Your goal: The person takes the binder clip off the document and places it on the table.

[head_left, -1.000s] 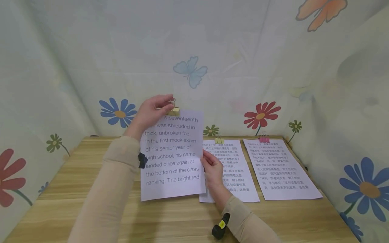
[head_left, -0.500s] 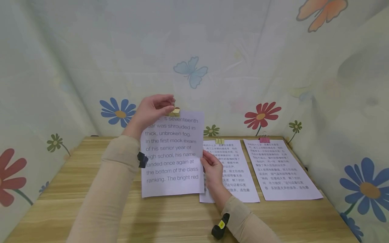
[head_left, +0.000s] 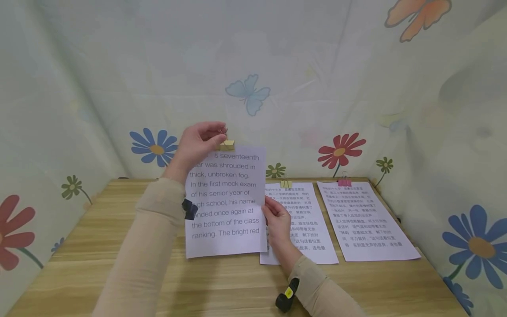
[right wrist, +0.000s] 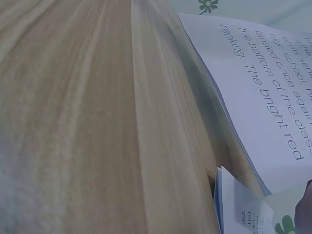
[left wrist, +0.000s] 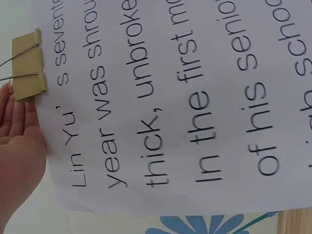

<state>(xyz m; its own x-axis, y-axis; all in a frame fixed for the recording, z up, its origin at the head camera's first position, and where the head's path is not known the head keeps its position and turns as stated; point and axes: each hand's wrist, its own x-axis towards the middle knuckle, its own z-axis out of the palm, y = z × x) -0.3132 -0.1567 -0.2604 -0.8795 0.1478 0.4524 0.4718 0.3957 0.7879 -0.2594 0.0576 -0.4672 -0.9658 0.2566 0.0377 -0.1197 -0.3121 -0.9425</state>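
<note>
English-printed sheets (head_left: 225,204) are held up off the table, with a yellow binder clip (head_left: 227,145) on their top edge. My left hand (head_left: 198,143) pinches this clip by its wire handles, thumb towards me. In the left wrist view the clip (left wrist: 28,68) grips the paper's edge, and part of the hand lies behind the sheets. My right hand (head_left: 279,222) pinches the right edge of the sheets between thumb and fingers. Only a dark sliver of that hand (right wrist: 304,209) enters the right wrist view, beside the printed sheets (right wrist: 243,97).
Chinese-printed sheets with a yellow clip (head_left: 286,183) lie on the wooden table (head_left: 229,286), partly behind my right hand. Further right lie similar sheets (head_left: 368,224) with a pink clip (head_left: 344,181). A flowered cloth (head_left: 301,57) stands behind and at both sides.
The bottom edge of the held sheets has risen slightly and swung a little to the right. Both hands keep their holds and have barely moved.
</note>
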